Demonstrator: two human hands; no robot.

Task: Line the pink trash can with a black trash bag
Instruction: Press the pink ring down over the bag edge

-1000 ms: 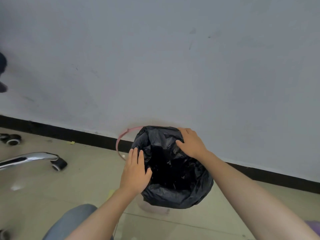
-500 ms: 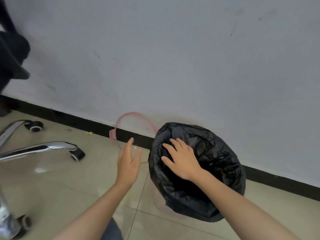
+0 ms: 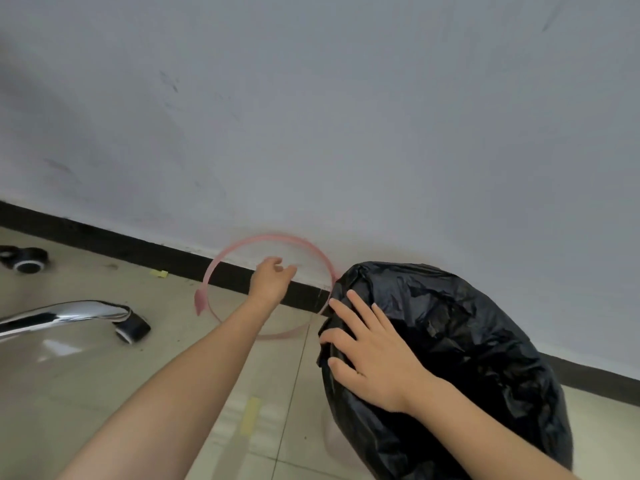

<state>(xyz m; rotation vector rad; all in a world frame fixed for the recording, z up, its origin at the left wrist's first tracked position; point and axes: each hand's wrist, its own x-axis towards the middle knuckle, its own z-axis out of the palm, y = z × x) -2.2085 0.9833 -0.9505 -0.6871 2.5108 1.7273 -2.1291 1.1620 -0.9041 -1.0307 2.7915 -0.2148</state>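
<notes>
Likely an office: chrome swivel-chair leg (image 3: 65,315) with casters, tiled floor (image 3: 104,375).

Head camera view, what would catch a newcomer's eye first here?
The black trash bag bulging over the can at lower right, with the right hand flat on it. Next, the pink ring leaning at the wall's base, where the left hand reaches, open.

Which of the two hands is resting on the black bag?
The right hand: it lies flat on the black bag, while the left hand reaches toward the pink ring by the wall.
</notes>
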